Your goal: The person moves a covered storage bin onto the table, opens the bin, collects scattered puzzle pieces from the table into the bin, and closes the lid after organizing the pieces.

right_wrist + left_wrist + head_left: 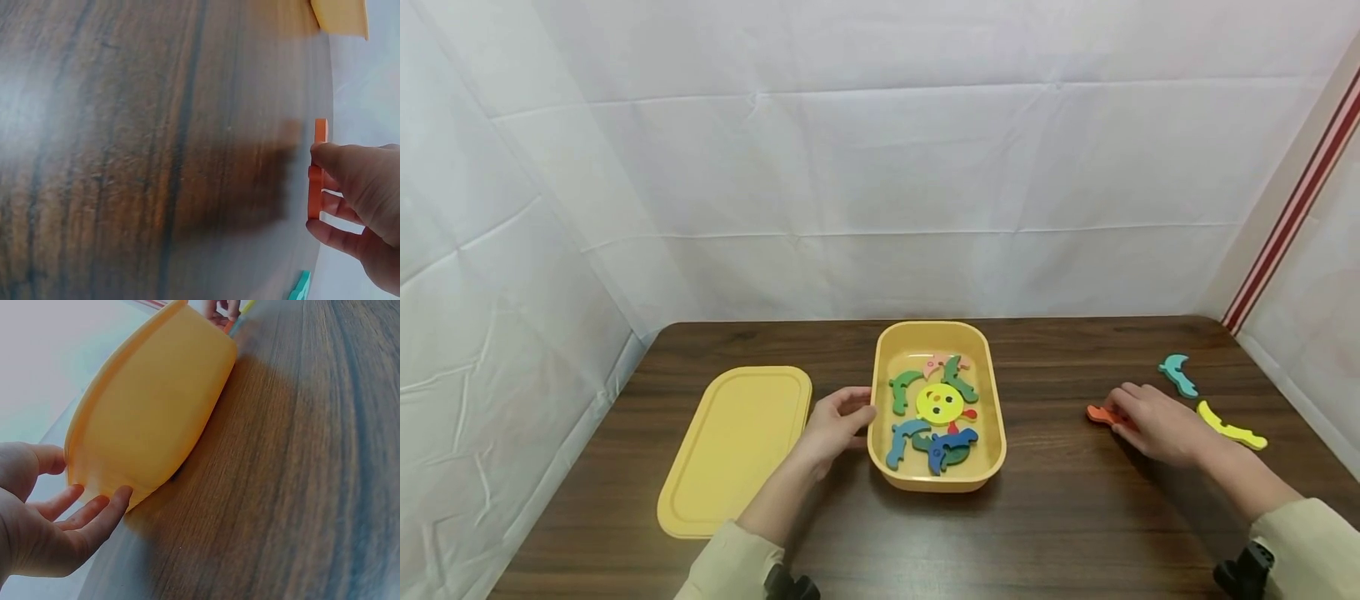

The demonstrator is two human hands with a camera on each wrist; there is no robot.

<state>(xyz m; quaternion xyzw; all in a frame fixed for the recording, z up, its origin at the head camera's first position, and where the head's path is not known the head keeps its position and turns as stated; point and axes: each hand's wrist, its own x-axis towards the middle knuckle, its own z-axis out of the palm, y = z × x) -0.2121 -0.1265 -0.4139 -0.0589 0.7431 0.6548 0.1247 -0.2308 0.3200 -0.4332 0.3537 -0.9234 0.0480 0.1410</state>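
A yellow plastic box (934,479) stands on the table with several flat animal-shaped pieces inside, among them a round yellow smiling-face piece (940,404) and a dark blue piece (951,446). My left hand (837,423) touches the box's left side, its relaxed fingertips against the outer wall and thumb at the rim. Far to the right, my right hand (1161,423) pinches a flat orange piece (315,194) between thumb and fingers, close over the table. Beside that hand lie a turquoise piece (1180,375) and a yellow piece (1231,429).
A flat yellow lid (737,454) lies left of the box, close to my left forearm. The dark wooden table (1045,517) ends at a white cloth backdrop (880,192) behind and at the sides.
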